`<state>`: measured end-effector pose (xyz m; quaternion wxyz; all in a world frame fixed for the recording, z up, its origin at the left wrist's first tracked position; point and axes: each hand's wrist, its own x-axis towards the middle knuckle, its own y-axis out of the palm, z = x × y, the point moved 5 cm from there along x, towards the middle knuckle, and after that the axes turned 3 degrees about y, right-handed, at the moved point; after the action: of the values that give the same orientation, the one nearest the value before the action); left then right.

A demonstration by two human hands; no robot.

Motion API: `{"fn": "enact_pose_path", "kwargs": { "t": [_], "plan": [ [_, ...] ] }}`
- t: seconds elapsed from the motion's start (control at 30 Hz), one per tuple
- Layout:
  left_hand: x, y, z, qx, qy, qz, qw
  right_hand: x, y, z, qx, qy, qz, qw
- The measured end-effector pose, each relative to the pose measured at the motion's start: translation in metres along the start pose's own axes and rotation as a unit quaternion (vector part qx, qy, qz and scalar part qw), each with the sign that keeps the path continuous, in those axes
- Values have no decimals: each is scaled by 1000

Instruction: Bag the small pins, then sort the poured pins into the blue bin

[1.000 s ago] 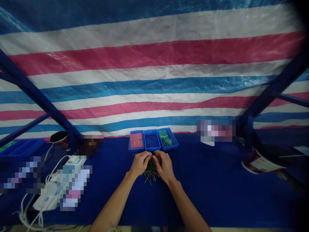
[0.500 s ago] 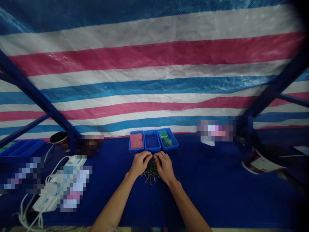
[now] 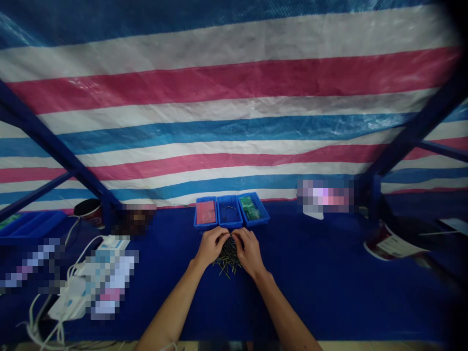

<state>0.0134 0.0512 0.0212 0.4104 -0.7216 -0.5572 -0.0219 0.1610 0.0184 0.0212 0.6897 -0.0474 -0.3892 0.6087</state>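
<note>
My left hand (image 3: 211,244) and my right hand (image 3: 249,247) meet at the fingertips, both pinched closed, over a pile of thin metal pieces that look like screws or nails (image 3: 228,261). Whatever sits between the fingertips is too small to name. Just beyond the hands stand three small blue bins. The left bin (image 3: 205,226) holds something flat and pink. In the middle bin (image 3: 230,225) lie a few thin pieces. Green packets (image 3: 250,207) fill part of the right bin (image 3: 262,222).
A power strip with white cables (image 3: 69,304) lies on the blue table (image 3: 321,292) at left. A dark tub (image 3: 88,212) stands behind it, and another tub (image 3: 393,243) is at right. Blue frame posts (image 3: 413,131) flank a striped tarp (image 3: 234,112).
The whole view has shifted very slightly. Both hands keep their fingertip pinch over the pile, with no clear movement otherwise.
</note>
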Motion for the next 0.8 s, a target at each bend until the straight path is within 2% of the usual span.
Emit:
{"fn": "enact_pose_path", "kwargs": {
  "t": [0.8],
  "plan": [
    [0,0,0,-5,12,-1,1000,-2,2,-5,5,-4,-24,1000]
  ]
}}
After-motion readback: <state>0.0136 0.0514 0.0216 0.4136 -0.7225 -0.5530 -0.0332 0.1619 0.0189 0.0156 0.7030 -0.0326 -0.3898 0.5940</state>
